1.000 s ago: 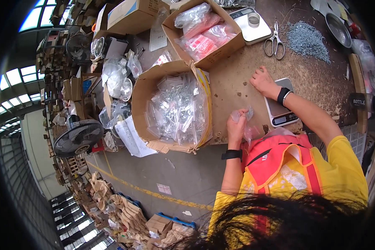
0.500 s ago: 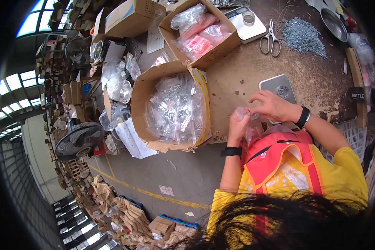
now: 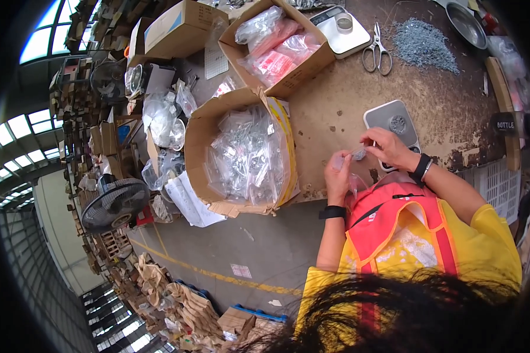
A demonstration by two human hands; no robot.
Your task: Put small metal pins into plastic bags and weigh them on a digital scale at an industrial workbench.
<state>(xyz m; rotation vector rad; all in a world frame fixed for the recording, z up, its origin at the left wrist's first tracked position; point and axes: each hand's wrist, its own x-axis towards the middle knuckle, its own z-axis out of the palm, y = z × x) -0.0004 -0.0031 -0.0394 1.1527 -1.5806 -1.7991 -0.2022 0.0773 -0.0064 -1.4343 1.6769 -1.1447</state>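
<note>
My left hand (image 3: 337,176) is closed on a clear plastic bag (image 3: 357,183) that hangs down in front of my red apron. My right hand (image 3: 390,148) reaches in from the right, fingers pinched at a small clear bag (image 3: 358,154) between both hands. Something greyish shows inside that small bag, too small to make out. Just beyond my right hand lies a small digital scale (image 3: 382,115), bearing a little round dish (image 3: 397,124) with small metal parts. To the left stands an open carton (image 3: 287,156) full of clear bags holding metal hardware.
Scissors (image 3: 377,53) and a heap of small screws (image 3: 425,46) lie farther back on the worn table. Another carton (image 3: 303,79) holds red and clear bags, beside a larger white scale (image 3: 343,35). A metal bowl (image 3: 466,26) sits at far right; a fan (image 3: 115,203) stands left.
The small bag now shows more clearly between my hands, with greyish contents. My right hand has drawn down slightly from the scale dish, and its fingers have closed in on the bag.
</note>
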